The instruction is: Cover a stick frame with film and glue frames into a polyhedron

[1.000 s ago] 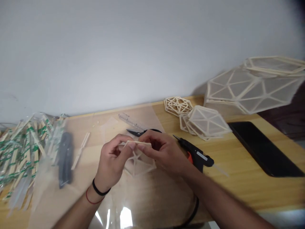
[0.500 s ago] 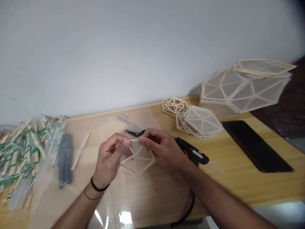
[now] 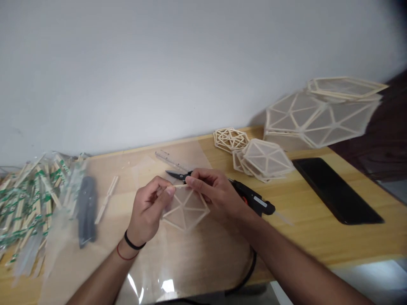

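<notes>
Held up just below the centre of the frame: a small, many-sided panel of translucent sheet, ribbed with pale wooden sticks (image 3: 188, 214). Tilted, with clearance above the pale wooden counter (image 3: 318, 245) hard to judge. Pinched along its top edge from both sides, by the bare left hand (image 3: 146, 212) and the bare right hand (image 3: 219, 192). Fingers of both hands together, clamped on that edge.

Judging by the pose, probably at the step of pressing or lining up the top edge. For the next move, likely a need for light, even pressure, without bending the thin frame.

Just behind the hands, partly hidden: a black-bladed cutting tool (image 3: 176, 174). Beside the right hand: a black glue gun with an orange trigger (image 3: 256, 198). Right of centre: a loose pile of similar panels (image 3: 270, 156).

As for writing: on the glue gun, a white label (image 3: 260, 201), too small to read. At far left, on a heap of clear-wrapped wooden sticks (image 3: 33, 207), green print, equally illegible.
</notes>
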The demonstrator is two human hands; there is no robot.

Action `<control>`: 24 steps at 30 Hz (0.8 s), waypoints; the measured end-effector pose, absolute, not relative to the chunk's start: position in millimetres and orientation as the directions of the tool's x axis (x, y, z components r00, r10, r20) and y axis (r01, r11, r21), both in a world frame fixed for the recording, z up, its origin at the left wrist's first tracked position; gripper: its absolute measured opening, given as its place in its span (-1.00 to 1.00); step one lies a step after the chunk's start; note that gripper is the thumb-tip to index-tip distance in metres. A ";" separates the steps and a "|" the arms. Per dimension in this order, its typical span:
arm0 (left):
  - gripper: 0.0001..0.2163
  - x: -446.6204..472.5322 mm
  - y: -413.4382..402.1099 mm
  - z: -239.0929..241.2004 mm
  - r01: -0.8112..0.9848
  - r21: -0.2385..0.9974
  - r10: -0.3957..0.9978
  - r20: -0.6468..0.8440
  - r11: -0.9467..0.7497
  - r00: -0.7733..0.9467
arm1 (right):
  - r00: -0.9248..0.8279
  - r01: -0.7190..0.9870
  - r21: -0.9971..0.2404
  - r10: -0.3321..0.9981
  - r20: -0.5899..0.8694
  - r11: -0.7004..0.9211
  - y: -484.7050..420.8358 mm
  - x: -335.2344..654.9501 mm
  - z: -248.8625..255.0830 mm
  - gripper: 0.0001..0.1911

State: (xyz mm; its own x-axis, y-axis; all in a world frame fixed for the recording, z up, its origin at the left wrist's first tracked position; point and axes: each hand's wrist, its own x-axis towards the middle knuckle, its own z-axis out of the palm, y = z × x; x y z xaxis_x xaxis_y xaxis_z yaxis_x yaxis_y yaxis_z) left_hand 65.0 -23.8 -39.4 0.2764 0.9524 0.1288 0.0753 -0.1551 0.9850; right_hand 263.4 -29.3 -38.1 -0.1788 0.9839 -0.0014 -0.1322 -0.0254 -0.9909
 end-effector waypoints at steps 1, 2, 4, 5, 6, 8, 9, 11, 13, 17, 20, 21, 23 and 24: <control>-0.75 65.1 -24.4 -39.1 0.080 0.983 0.951 0.137 -0.165 0.277 | -0.178 -0.132 -0.991 0.984 0.003 -0.021 -29.2 263.3 -38.2 -0.55; -0.74 65.1 -25.0 -38.7 0.085 0.982 0.951 0.140 -0.170 0.275 | -0.180 -0.129 -0.992 0.984 0.008 -0.016 -29.1 263.1 -38.3 -0.54; -0.71 64.8 -25.3 -37.9 0.099 0.981 0.954 0.136 -0.168 0.268 | -0.179 -0.116 -0.993 0.984 0.010 -0.011 -29.0 262.6 -38.2 -0.54; -0.70 64.6 -25.1 -37.5 0.109 0.980 0.955 0.132 -0.165 0.264 | -0.174 -0.109 -0.994 0.985 0.009 -0.010 -29.0 262.4 -38.0 -0.54; -0.69 64.5 -24.6 -37.3 0.120 0.980 0.957 0.126 -0.162 0.261 | -0.169 -0.102 -0.995 0.986 0.009 -0.008 -28.9 262.1 -37.8 -0.54; -0.68 64.4 -23.2 -37.4 0.133 0.979 0.960 0.119 -0.156 0.252 | -0.156 -0.091 -0.996 0.988 0.013 -0.002 -28.9 261.6 -37.1 -0.53; -0.68 64.3 -22.4 -37.7 0.135 0.979 0.962 0.116 -0.153 0.248 | -0.152 -0.084 -0.996 0.988 0.014 0.001 -28.9 261.5 -36.8 -0.53; -0.68 63.9 -21.1 -38.5 0.133 0.980 0.965 0.112 -0.147 0.239 | -0.148 -0.062 -0.998 0.989 0.007 -0.002 -28.9 261.5 -36.6 -0.53; -0.68 63.2 -20.4 -39.3 0.131 0.982 0.966 0.103 -0.137 0.235 | -0.146 -0.038 -0.999 0.989 -0.018 -0.024 -29.1 261.6 -36.9 -0.51; -0.67 63.0 -20.7 -39.1 0.131 0.984 0.967 0.087 -0.121 0.239 | -0.158 -0.027 -0.997 0.985 -0.067 -0.072 -28.9 261.3 -38.1 -0.47; -0.67 64.7 -21.1 -37.4 0.136 0.982 0.968 0.100 -0.134 0.232 | -0.162 -0.012 -0.998 0.985 -0.066 -0.068 -28.0 261.1 -38.3 -0.47; -0.67 65.0 -20.8 -36.8 0.134 0.981 0.968 0.107 -0.140 0.228 | -0.157 -0.005 -0.998 0.986 -0.058 -0.059 -27.7 261.2 -38.2 -0.47; -0.68 63.9 -18.3 -35.7 0.093 0.986 0.971 0.115 -0.137 0.208 | -0.139 0.002 -0.999 0.990 -0.037 -0.037 -26.9 261.7 -38.1 -0.48; -0.69 62.1 -16.0 -35.3 0.060 0.990 0.975 0.118 -0.131 0.188 | -0.126 0.002 -0.999 0.991 -0.033 -0.033 -26.6 262.1 -38.0 -0.49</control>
